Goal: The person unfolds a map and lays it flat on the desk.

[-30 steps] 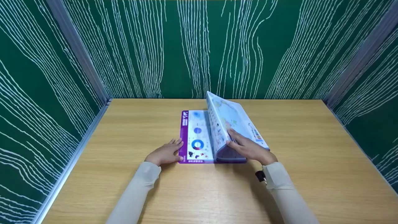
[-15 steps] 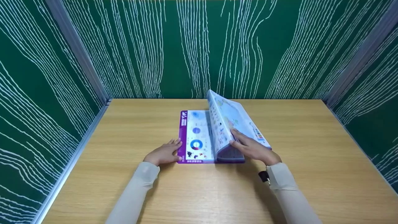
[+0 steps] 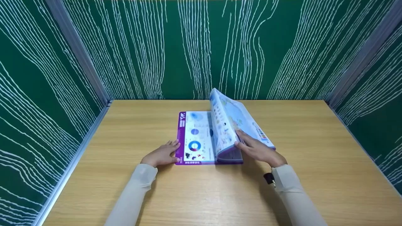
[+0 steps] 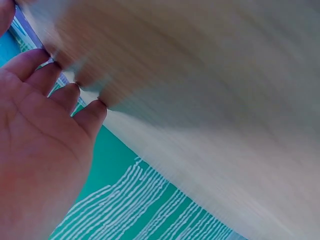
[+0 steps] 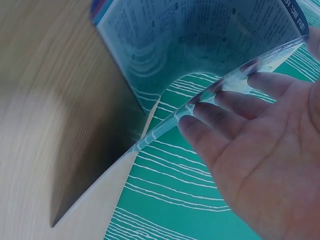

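Observation:
A folded glossy map sheet (image 3: pixel 196 138) with a purple border lies on the table in the head view, charts and small pictures on its flat left part. Its raised flap (image 3: pixel 240 117), printed with a pale blue map, curves up and leans right. My right hand (image 3: pixel 259 152) pinches the flap's near part between thumb and fingers; in the right wrist view the fingers (image 5: pixel 215 117) lie against the sheet (image 5: pixel 170 45), which shows dense print on its inner side. My left hand (image 3: pixel 160 153) rests with extended fingers on the purple left edge, touching the table too.
The wooden table (image 3: pixel 125 119) surrounds the sheet. Green panels (image 3: pixel 172 62) with white wavy lines stand at the back and both sides, joined by grey posts (image 3: pixel 83 50). A small black item (image 3: pixel 268 178) hangs at the right sleeve's cuff.
The sheet's flat part and my left hand have slid slightly left. My right hand has moved a little right with the flap, whose far corner stands slightly higher.

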A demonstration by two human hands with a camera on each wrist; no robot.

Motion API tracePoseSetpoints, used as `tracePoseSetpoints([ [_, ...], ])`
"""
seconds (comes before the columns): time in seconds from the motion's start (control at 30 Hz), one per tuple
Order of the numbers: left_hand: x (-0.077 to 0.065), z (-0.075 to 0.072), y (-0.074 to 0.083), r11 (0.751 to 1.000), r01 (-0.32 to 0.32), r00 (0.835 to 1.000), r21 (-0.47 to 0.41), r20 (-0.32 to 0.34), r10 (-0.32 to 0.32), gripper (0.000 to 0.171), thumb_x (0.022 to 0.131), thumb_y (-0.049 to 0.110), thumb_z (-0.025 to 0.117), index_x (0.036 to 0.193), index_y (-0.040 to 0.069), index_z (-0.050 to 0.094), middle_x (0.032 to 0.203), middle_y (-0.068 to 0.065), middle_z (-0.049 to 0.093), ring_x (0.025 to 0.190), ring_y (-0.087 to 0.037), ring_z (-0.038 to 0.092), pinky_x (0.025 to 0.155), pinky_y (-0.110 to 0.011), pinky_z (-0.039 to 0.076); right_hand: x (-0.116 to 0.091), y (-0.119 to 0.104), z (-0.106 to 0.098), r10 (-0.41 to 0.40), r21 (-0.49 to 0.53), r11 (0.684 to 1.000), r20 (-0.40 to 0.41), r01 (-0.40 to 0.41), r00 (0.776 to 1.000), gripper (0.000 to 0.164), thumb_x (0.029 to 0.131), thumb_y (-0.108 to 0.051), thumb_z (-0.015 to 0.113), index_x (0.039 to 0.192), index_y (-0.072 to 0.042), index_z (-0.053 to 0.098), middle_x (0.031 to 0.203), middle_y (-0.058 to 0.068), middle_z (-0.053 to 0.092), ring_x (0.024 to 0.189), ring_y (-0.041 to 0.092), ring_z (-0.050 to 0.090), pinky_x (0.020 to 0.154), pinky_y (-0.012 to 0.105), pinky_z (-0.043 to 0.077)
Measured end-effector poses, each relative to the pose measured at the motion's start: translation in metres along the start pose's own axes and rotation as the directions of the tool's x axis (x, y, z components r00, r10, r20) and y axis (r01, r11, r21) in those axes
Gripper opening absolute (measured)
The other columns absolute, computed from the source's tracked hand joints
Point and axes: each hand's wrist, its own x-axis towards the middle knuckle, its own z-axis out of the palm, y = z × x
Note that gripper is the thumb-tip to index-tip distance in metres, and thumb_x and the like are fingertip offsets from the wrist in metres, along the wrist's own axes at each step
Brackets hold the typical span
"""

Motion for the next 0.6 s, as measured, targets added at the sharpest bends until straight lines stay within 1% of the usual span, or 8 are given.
tracePoseSetpoints([
  [0.1, -0.002, -0.001, -0.004, 1.0, 0.01, 1.0, 0.002, -0.01, -0.01, 0.072, 0.093, 0.039, 0.059, 0.152, 0.016, 0.024, 0.161, 0.001, 0.015, 0.15, -0.028, 0.005, 0.122, -0.05, 0.008, -0.001, 0.002, 0.001, 0.04, 0.0, 0.999, 0.006, -0.04, 0.999, 0.077, 0.094, -0.063, 0.039, 0.156, -0.028, 0.007, 0.164, 0.008, 0.004, 0.149, 0.038, 0.007, 0.116, 0.064, 0.011],
  [0.17, -0.003, -0.002, -0.007, 1.0, 0.008, 1.0, 0.008, -0.015, -0.008, 0.072, 0.093, 0.039, 0.059, 0.152, 0.016, 0.025, 0.161, 0.001, 0.015, 0.15, -0.028, 0.005, 0.122, -0.05, 0.007, -0.001, 0.002, 0.001, 0.049, -0.004, 0.999, 0.01, -0.049, 0.999, 0.077, 0.094, -0.063, 0.038, 0.155, -0.03, 0.006, 0.164, 0.007, 0.002, 0.149, 0.039, 0.006, 0.115, 0.066, 0.01],
  [0.37, -0.006, -0.005, -0.014, 1.0, -0.01, 1.0, -0.003, -0.021, 0.01, 0.073, 0.092, 0.036, 0.061, 0.152, 0.012, 0.026, 0.161, -0.003, 0.016, 0.15, -0.032, 0.005, 0.121, -0.054, 0.006, -0.003, 0.003, 0.001, 0.054, 0.008, 0.999, 0.001, -0.054, 0.999, 0.075, 0.094, -0.063, 0.038, 0.155, -0.032, 0.007, 0.164, 0.008, 0.001, 0.149, 0.04, 0.004, 0.114, 0.068, 0.009],
  [0.6, -0.009, -0.008, -0.019, 0.999, 0.023, 1.0, -0.026, -0.016, -0.023, 0.074, 0.091, 0.038, 0.062, 0.152, 0.015, 0.027, 0.161, -0.001, 0.017, 0.15, -0.031, 0.004, 0.121, -0.054, 0.006, -0.004, 0.006, 0.0, 0.07, 0.031, 0.997, -0.008, -0.07, 0.997, 0.075, 0.094, -0.065, 0.037, 0.155, -0.034, 0.006, 0.164, 0.007, -0.001, 0.149, 0.039, 0.002, 0.114, 0.069, 0.008],
])
